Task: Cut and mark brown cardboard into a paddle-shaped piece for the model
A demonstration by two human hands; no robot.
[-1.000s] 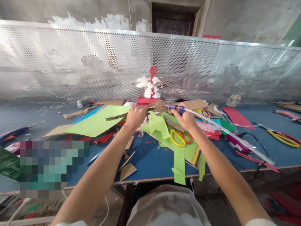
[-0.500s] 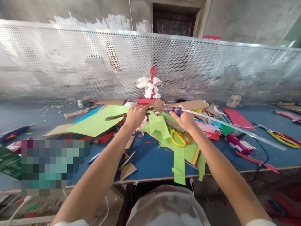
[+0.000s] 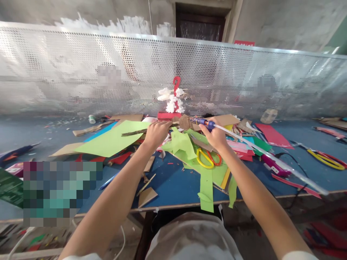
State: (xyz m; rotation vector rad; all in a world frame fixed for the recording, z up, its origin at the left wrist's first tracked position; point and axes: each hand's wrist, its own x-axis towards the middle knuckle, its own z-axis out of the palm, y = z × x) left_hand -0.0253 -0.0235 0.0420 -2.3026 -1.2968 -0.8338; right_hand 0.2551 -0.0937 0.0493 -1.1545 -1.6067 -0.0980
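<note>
My left hand [image 3: 157, 133] is closed around a thin brown twig [image 3: 133, 133], which sticks out to the left over light green paper. At the twig's right end, beyond my fingers, is a brown cardboard piece [image 3: 184, 122]. My right hand [image 3: 216, 134] grips a blue glue gun [image 3: 204, 123], its nozzle pointing left at the cardboard. Whether the nozzle touches it I cannot tell. A long clear glue stick [image 3: 271, 157] runs out of the gun's back, down to the right. Behind my hands stands a red hook-shaped piece [image 3: 176, 82] with white flowers [image 3: 171, 104] on a red base.
Green paper scraps [image 3: 207, 187] and yellow-and-orange-handled scissors [image 3: 205, 159] lie between my arms. Toward the right are red card [image 3: 272, 134], a purple box [image 3: 273, 167] and pliers [image 3: 325, 157]. A perforated metal screen [image 3: 151, 68] borders the blue table [image 3: 176, 187] at the back.
The glue gun has shifted slightly right and tilts more, and the glue stick's far end has swung lower. My left hand and the twig have hardly moved.
</note>
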